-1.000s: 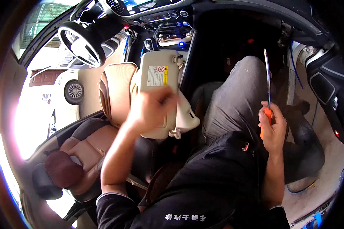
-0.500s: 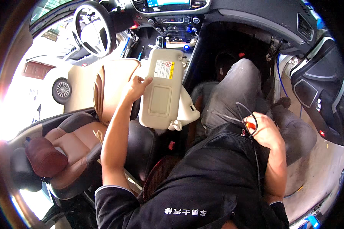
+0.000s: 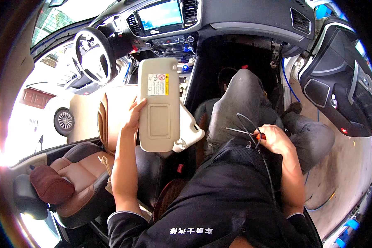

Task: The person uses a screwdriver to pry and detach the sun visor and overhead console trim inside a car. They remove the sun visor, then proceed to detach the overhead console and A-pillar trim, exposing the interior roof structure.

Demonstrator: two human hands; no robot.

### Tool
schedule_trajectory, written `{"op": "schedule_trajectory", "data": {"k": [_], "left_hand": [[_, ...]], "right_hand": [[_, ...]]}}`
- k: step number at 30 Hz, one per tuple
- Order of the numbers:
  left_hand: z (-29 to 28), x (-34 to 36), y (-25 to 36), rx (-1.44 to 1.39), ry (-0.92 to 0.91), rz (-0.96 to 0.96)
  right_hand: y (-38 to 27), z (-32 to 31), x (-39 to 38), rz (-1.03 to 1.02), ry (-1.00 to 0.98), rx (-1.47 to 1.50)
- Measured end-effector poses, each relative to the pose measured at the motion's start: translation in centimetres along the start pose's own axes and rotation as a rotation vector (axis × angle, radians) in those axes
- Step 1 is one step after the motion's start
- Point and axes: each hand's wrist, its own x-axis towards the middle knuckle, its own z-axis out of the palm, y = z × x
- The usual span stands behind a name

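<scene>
My left hand [image 3: 133, 117] grips the left edge of a beige sun visor [image 3: 159, 120], thumb on its front face. The visor is held up over the centre console and has a warning label and a rectangular mirror cover. Behind its lower right side another beige piece [image 3: 190, 128], probably a second visor, partly shows; what supports it is hidden. Near my lap, my right hand [image 3: 275, 138] is closed around the orange handle of a screwdriver [image 3: 240, 131], its thin shaft pointing left. A thin black cable [image 3: 248, 118] loops beside these fingers and runs down my shirt.
I sit in a car's passenger seat. A steering wheel [image 3: 94, 56] and a lit screen [image 3: 159, 15] are ahead on the left. The driver's seat [image 3: 84, 175] is reclined, with a maroon headrest cushion [image 3: 51, 184]. To my right the door [image 3: 339, 82] stands open.
The view has tilted up, showing more of the dashboard and screen. My left hand has raised the visor slightly, and it now covers the gear lever. The right hand keeps hold of the screwdriver.
</scene>
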Motion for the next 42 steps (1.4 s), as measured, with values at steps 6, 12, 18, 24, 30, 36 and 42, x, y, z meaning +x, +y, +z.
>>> {"op": "schedule_trajectory", "data": {"k": [6,12,18,24,30,36,42], "left_hand": [[2.1,-2.0,3.3,-0.092,-0.115,0.145],[4.8,-1.9,3.6,-0.153,-0.077,0.169],[9.1,-1.5,4.0,-0.349,-0.055,0.151],[13.7,0.7,4.5,-0.585,-0.159,0.211],[17.1,0.1,6.2,-0.444,-0.206,0.394],[18.5,-0.7,8.6,-0.233,-0.352,0.613],[20.4,-2.8,5.9,-0.342,-0.399,0.407]], "right_hand": [[1.9,1.7,-0.2,0.022,-0.076,-0.086],[2.4,1.8,-0.4,0.057,0.006,-0.024],[2.6,1.8,0.2,0.078,-0.071,-0.027],[0.7,-2.8,0.9,-0.09,0.385,0.202],[-5.0,-11.8,1.3,-0.25,0.63,0.694],[-7.8,-15.2,3.5,-0.452,0.661,0.987],[-10.3,-17.1,5.5,-0.765,0.39,1.398]]}}
